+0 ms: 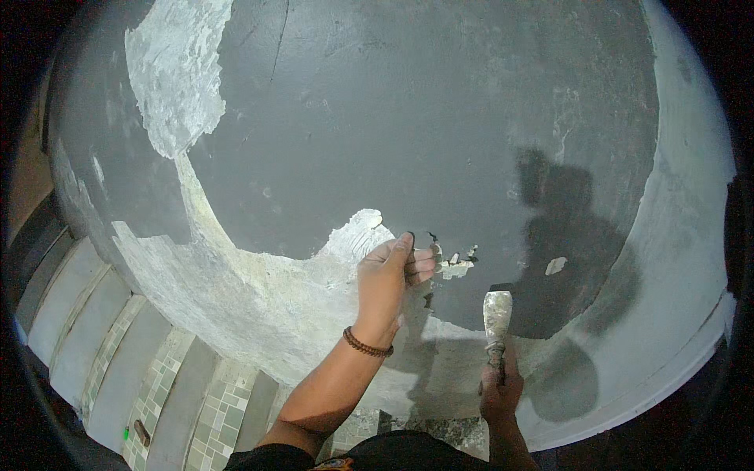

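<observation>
My left hand [385, 279], with a brown beaded bracelet [367, 343] on its wrist, is raised against the wall. Its thumb and fingers pinch what looks like a thin flake of grey paint, mostly hidden by the fingers. Just right of the fingertips is a small ragged patch [455, 265] where pale plaster shows through. My right hand [501, 392] is wrapped round the handle of a paint scraper [496, 314], lower and to the right. The scraper's worn, whitish blade points up, its dark edge close to the lower border of the grey paint [408, 118].
Bare pale plaster [275, 294] runs below the grey paint, and a large peeled patch [177, 71] lies at upper left. A shadow [573, 228] falls on the right. Tiled steps [161, 377] descend at lower left, with a small brown object [142, 432] on them.
</observation>
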`<action>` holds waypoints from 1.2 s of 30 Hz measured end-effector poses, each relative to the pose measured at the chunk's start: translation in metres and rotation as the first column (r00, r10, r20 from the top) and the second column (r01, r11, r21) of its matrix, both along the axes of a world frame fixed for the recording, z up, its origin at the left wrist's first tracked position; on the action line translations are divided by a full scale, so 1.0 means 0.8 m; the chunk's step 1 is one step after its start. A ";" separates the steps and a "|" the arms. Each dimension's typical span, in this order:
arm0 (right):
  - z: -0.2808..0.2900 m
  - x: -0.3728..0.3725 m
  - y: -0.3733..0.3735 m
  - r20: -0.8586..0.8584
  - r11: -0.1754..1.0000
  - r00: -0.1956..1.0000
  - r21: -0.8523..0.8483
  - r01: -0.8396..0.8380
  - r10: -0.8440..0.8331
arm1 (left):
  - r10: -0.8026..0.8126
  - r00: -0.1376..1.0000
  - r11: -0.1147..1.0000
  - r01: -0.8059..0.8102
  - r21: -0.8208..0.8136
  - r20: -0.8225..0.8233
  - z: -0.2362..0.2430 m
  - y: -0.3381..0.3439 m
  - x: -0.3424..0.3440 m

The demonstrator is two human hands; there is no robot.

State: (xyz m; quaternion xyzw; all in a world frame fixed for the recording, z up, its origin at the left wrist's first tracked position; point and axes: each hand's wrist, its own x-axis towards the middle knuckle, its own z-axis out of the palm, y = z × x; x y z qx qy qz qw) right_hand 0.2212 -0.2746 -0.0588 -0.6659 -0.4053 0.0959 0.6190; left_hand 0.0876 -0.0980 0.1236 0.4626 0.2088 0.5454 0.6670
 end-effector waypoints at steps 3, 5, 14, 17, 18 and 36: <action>0.007 -0.001 0.002 0.086 0.999 0.996 -0.005 -0.035 0.035 | 0.030 0.999 0.999 -0.029 0.037 -0.015 -0.002 -0.002 -0.001; 0.016 -0.002 0.006 0.158 0.999 0.986 -0.009 -0.042 0.043 | 0.046 0.999 0.998 -0.045 0.032 -0.016 -0.003 -0.003 -0.001; 0.054 -0.007 0.028 0.313 0.984 0.943 0.095 -0.151 0.115 | 0.113 0.991 0.991 -0.108 0.073 -0.067 -0.003 -0.011 -0.002; 0.055 -0.005 0.030 0.217 0.987 0.965 0.035 -0.159 0.147 | 0.086 0.996 0.993 -0.083 0.086 -0.027 -0.004 -0.012 -0.004; 0.054 -0.005 0.030 0.225 0.986 0.964 0.046 -0.159 0.145 | 0.091 0.995 0.992 -0.087 0.091 -0.040 -0.005 -0.012 -0.005; 0.236 0.021 0.031 0.848 0.965 0.523 0.063 -0.255 0.083 | 0.042 0.999 0.988 -0.038 0.148 -0.026 -0.013 0.008 0.001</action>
